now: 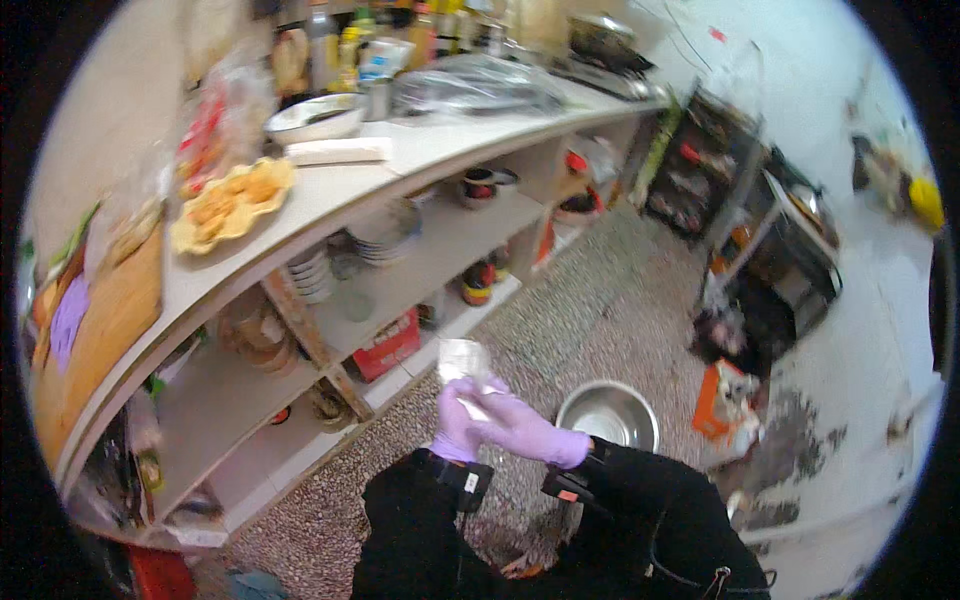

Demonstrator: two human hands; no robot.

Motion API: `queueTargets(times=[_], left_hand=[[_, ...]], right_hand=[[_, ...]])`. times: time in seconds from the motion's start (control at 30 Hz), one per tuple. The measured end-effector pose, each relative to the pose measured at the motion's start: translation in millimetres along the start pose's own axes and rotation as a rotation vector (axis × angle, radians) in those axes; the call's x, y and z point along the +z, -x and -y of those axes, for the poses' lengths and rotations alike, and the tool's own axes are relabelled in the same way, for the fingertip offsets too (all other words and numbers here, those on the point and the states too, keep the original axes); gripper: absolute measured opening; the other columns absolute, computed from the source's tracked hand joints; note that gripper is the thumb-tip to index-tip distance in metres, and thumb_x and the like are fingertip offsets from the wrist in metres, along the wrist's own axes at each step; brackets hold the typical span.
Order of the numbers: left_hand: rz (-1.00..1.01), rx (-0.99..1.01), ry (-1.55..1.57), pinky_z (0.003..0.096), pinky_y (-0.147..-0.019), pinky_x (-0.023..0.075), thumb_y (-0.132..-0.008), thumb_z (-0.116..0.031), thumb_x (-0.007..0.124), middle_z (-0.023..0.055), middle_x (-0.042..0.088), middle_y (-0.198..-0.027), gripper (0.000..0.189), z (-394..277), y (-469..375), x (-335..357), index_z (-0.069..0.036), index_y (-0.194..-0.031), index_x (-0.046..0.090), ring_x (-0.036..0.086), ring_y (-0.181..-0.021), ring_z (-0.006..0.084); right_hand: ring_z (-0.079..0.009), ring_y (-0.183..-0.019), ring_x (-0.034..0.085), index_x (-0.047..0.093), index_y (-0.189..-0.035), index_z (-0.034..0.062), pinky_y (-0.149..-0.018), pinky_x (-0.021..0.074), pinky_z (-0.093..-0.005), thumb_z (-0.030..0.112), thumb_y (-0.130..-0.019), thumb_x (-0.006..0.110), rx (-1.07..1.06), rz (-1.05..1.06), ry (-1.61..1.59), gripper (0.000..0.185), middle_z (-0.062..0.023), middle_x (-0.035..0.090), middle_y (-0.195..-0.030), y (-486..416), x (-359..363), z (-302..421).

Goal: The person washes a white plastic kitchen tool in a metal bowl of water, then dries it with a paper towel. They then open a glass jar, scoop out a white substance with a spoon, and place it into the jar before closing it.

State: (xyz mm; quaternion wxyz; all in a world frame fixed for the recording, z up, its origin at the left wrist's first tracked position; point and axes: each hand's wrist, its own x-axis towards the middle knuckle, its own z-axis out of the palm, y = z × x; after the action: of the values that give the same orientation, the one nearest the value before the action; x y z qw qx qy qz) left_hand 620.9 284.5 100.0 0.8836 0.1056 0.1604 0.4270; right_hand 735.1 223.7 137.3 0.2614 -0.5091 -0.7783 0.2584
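Both of my hands wear light purple gloves and meet in front of me, above the floor. My left hand (454, 426) is closed on a white, crumpled piece that looks like a paper towel (462, 360). Its upper part sticks out beyond the fingers. My right hand (529, 433) lies over the left one, gripping the same piece, and a strip of white shows between the two. Blur hides the exact finger positions. Below and right of the hands, a round stainless steel basin (606, 412) stands on the speckled floor, partly covered by my right sleeve.
The counter (427, 146) holds a yellow scalloped dish of food (232, 202), a white enamel bowl (315, 120), a folded white cloth or paper (339, 151) and a wooden cutting board (112, 330). Shelves underneath carry stacked bowls (307, 277). An orange box (716, 401) and black rack (694, 161) stand right.
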Motion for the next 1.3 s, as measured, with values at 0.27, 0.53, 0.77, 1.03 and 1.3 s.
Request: queueTargets(times=[0.27,0.53,0.77,1.03,1.3], left_hand=[[-0.007,-0.035,-0.104,0.0472,-0.085,0.0472,-0.065,-0.025,0.052,0.014,0.056,-0.086,0.029,55,-4,-16,-0.004,-0.085,0.051,0.055,-0.08,0.0309],[-0.22,-0.186,-0.278,0.0522,-0.102,0.0463,-0.09,-0.007,0.048,0.0191,0.06,-0.124,0.041,25,-36,-50,0.001,-0.131,0.049,0.06,-0.112,0.0354],[-0.358,-0.188,-0.501,0.0567,-0.096,0.0485,-0.091,-0.004,0.053,0.0204,0.062,-0.117,0.035,31,-58,-65,0.003,-0.125,0.053,0.062,-0.107,0.0375],[-0.216,0.004,-0.999,0.0398,-0.1,0.0488,-0.093,0.003,0.054,0.0189,0.058,-0.124,0.036,76,-60,-33,-0.001,-0.128,0.047,0.059,-0.113,0.0249],[-0.424,-0.144,-0.698,0.0453,-0.107,0.0411,-0.095,-0.023,0.051,0.0169,0.058,-0.123,0.042,98,-51,3,0.0,-0.13,0.047,0.055,-0.118,0.0307]], right_hand=[[-0.0406,-0.128,0.048,0.052,-0.135,0.0039,-0.112,0.0336,-0.045,0.03,-0.089,0.062,-0.05,-0.004,-0.176,0.054,-0.0268,0.054,-0.132,62,-38,-19],[-0.0114,-0.086,0.066,0.065,-0.127,0.0096,-0.073,0.0518,-0.0246,0.031,-0.099,0.053,0.635,-0.622,-0.584,0.037,-0.005,0.069,-0.116,281,-208,-120],[-0.0138,-0.062,0.061,0.069,-0.104,0.0038,-0.053,0.0489,-0.0289,0.035,-0.094,0.059,1.237,-0.505,-0.643,0.034,-0.005,0.067,-0.075,405,-61,-302],[-0.0363,-0.098,0.066,0.073,-0.099,0.0049,-0.086,0.054,-0.0391,0.02,-0.086,0.057,1.296,-0.155,-0.127,0.025,-0.0173,0.069,-0.103,369,55,-418],[-0.0368,-0.101,0.065,0.066,-0.114,0.0098,-0.083,0.0533,-0.0466,0.011,-0.083,0.061,1.097,0.079,0.238,0.032,-0.0189,0.066,-0.108,365,61,-480]])
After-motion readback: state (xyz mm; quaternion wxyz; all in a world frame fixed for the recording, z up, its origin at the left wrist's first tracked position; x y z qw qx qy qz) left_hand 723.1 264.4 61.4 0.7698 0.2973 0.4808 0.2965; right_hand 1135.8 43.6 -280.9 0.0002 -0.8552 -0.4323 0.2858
